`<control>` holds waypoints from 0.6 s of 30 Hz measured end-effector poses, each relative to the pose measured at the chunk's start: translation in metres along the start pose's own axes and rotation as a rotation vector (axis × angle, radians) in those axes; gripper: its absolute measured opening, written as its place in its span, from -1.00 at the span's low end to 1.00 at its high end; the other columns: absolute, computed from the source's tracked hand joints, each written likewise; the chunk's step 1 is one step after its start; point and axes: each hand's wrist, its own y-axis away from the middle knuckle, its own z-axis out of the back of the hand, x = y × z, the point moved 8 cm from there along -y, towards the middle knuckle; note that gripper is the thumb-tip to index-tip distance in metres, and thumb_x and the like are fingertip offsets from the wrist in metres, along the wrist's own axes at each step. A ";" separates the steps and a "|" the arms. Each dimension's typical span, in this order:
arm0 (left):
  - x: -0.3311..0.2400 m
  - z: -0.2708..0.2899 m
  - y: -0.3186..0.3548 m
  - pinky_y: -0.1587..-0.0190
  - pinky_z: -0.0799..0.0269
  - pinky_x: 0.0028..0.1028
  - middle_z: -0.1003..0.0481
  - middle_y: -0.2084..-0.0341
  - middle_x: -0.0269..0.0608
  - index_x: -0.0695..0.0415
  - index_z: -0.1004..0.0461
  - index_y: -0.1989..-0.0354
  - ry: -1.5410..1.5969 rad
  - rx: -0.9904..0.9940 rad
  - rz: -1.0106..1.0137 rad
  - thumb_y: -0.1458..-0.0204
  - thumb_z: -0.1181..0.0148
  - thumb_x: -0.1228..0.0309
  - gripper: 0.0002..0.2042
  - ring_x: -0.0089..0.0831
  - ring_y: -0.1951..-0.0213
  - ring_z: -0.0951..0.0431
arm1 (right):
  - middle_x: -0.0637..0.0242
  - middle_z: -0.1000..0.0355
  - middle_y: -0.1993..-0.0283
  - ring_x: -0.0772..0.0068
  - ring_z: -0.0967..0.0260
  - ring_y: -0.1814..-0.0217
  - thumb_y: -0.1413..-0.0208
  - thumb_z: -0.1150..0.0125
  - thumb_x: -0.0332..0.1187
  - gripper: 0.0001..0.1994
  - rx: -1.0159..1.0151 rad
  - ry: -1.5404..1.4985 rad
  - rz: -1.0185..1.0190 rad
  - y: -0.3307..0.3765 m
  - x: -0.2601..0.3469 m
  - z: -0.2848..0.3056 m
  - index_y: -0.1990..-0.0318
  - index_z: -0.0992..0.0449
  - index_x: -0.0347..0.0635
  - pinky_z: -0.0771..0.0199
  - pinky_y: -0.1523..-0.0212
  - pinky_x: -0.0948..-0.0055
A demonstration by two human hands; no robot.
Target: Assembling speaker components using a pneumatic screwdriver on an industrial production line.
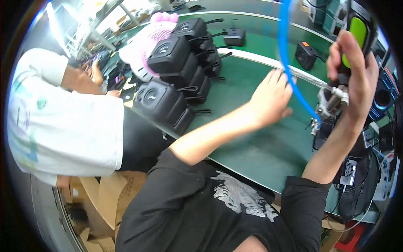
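My right hand (360, 71) is raised at the far right, its fingers wrapped round a black handheld tool with a lime-green panel (357, 35). Just below that hand is a metal fitting (331, 101), joined to a silver rod. A blue hose (296, 86) curves down to the fitting. My left hand (272, 100) reaches over the green bench, its fingers stretched toward the rod and its thumb apart. Nothing shows in it. Part of the blue hose passes in front of its fingertips.
Black box-shaped speakers (170, 54) with strap loops are stacked on the green bench (247, 147) at left, beside a pink and white fan (145, 46). Two more units stand farther back. Cables and a grey adapter (348, 172) lie at right. A co-worker in a white shirt (71, 122) is at left.
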 end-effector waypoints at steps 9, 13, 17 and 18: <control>0.079 0.209 0.174 -0.24 -0.25 -0.17 -0.39 -0.07 0.15 0.34 -0.26 -0.21 -0.413 -0.147 0.674 0.27 -0.54 0.07 -0.10 0.03 -0.16 -0.36 | 0.36 -0.33 0.52 0.61 -0.27 0.60 -0.16 -0.28 0.04 -0.54 0.073 0.103 -0.228 -0.006 -0.017 0.008 0.32 -0.45 -0.28 -0.22 0.54 0.61; 0.129 0.201 0.223 -0.25 -0.27 -0.19 -0.38 -0.09 0.25 0.45 -0.18 -0.27 -0.271 0.033 0.933 0.26 -0.49 -0.07 0.03 0.08 -0.17 -0.37 | 0.35 -0.31 0.52 0.60 -0.24 0.61 -0.22 -0.24 -0.03 -0.59 0.074 0.023 -0.240 -0.005 -0.015 0.003 0.27 -0.43 -0.28 -0.19 0.56 0.60; 0.139 0.193 0.222 -0.21 -0.33 -0.20 -0.38 -0.08 0.25 0.47 -0.14 -0.28 -0.268 0.176 0.972 0.21 -0.41 -0.06 0.01 0.05 -0.14 -0.40 | 0.29 -0.29 0.51 0.54 -0.24 0.60 -0.24 -0.20 -0.06 -0.60 0.087 -0.048 -0.277 -0.004 -0.019 0.003 0.26 -0.40 -0.31 -0.19 0.55 0.58; 0.142 0.195 0.221 -0.21 -0.33 -0.20 -0.38 -0.08 0.25 0.47 -0.14 -0.28 -0.254 0.172 0.975 0.21 -0.41 -0.06 0.01 0.05 -0.14 -0.40 | 0.28 -0.29 0.51 0.52 -0.24 0.60 -0.25 -0.18 -0.06 -0.60 0.098 -0.076 -0.273 -0.005 -0.018 0.001 0.25 -0.40 -0.32 -0.19 0.54 0.58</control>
